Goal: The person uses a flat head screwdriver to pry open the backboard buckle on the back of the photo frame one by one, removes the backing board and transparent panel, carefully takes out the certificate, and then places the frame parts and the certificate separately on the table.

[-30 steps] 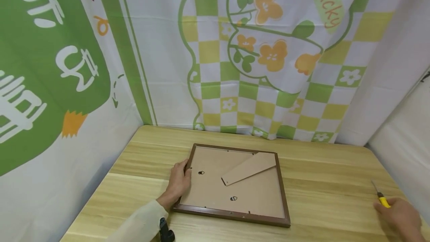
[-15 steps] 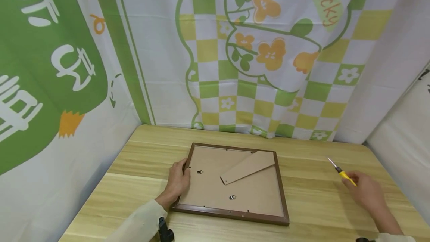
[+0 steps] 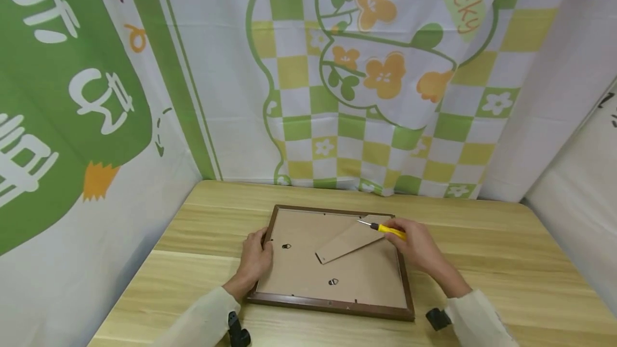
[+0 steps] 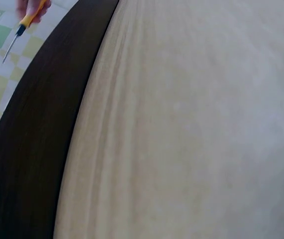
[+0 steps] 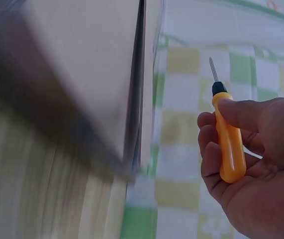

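Note:
A brown picture frame [image 3: 332, 310] lies face down on the table, its beige backing board [image 3: 289, 272] up. A slanted stand leg [image 3: 344, 242] crosses the board's upper right. My left hand [image 3: 255, 256] grips the frame's left edge, thumb on the rim. In my right hand [image 3: 412, 242] is a small screwdriver [image 3: 392, 231] with a yellow handle, held between thumb and fingers over the frame's upper right corner. Its thin metal tip points left, close to the top edge; contact cannot be made out. The right wrist view shows the fingers curled round the screwdriver handle [image 5: 230, 142].
Two small metal hanging rings, one at left [image 3: 286, 246] and one lower down [image 3: 333, 281], are fixed to the backing. Small dark tabs line the frame's inner edge. Behind the wooden table [image 3: 482, 261] hangs a checked green and white curtain [image 3: 347, 138].
My right hand has swung left from the table's right side to above the frame, carrying the screwdriver. The left hand and the frame have stayed in place.

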`<state>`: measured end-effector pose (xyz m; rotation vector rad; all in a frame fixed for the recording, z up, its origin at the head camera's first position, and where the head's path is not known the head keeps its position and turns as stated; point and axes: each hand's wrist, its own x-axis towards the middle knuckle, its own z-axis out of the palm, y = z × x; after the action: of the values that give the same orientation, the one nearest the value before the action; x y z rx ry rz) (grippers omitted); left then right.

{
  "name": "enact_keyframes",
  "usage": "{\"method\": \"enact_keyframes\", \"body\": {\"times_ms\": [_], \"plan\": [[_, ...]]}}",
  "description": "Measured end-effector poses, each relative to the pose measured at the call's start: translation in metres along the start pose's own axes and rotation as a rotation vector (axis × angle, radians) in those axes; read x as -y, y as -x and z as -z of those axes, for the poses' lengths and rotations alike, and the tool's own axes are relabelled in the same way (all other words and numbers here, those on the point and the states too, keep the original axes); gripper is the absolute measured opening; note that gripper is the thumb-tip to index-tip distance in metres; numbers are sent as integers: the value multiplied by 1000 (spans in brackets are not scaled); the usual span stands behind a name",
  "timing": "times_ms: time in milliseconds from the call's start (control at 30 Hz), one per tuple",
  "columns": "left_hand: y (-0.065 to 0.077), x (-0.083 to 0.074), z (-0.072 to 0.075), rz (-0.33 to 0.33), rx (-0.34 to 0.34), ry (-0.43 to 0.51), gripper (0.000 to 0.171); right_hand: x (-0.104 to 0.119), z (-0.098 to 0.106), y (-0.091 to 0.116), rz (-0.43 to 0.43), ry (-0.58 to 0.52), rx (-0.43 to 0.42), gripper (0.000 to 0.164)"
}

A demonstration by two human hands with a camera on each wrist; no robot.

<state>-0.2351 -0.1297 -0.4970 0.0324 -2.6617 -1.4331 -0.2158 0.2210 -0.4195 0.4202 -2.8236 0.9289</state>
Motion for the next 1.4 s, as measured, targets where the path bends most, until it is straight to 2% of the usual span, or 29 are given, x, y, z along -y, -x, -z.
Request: {"method": "enact_keyframes", "body": {"times_ms": [100,300,533,633,833,1067,1300,1400], "plan": [[0,0,0,-14,-6,2,43,16,-19,-13,35,-14,23,18],[1,1,-1,-3,-4,4,46,53,-53,-31,19,17,84,17],[1,3,0,11,-7,-4,49,75,-97,-51,105,79,193,16],[1,5,0,3,-8,-2,49,83,-111,-55,78,85,215,17],[1,7,0,6,-1,12,48,97,-122,-60,49,117,209,20],[3,7,0,15,11,12,49,104,-131,-64,27,115,189,20],[4,6,0,20,-7,9,52,106,-133,-66,26,86,171,20],[3,5,0,16,-15,19,52,104,-132,-68,42,25,120,20]]}}
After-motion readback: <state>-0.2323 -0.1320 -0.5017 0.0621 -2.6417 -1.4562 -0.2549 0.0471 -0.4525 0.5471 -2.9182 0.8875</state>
